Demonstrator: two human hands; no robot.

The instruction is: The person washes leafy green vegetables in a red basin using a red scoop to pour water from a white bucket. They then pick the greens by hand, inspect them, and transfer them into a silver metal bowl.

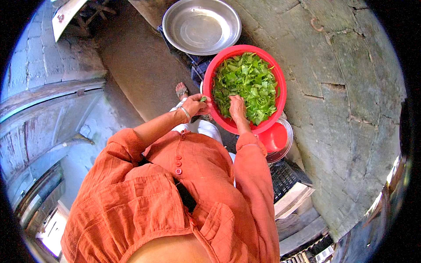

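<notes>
Left hand (194, 105): fingers pinched on a green sprig (203, 99) beside the red basin (281, 83). Right hand (237, 108): fingers curled into leaves (258, 85) heaped beyond them, grip hidden. Handling seems underway; how much remains is unclear.

Smooth plastic basin (282, 85), glossy leaves (256, 87), shiny metal bowl (197, 28), matt crinkled cloth shirt (197, 153), rough masonry (337, 101)

Ahead of you, above the flat brown floor (136, 57), a dark-blue, mostly hidden support (200, 67) shows beneath a wide, round, silver metal basin (199, 26) on the far side and a round red plastic basin (281, 83) of loose green leaves (252, 83) nearer to you.
</notes>
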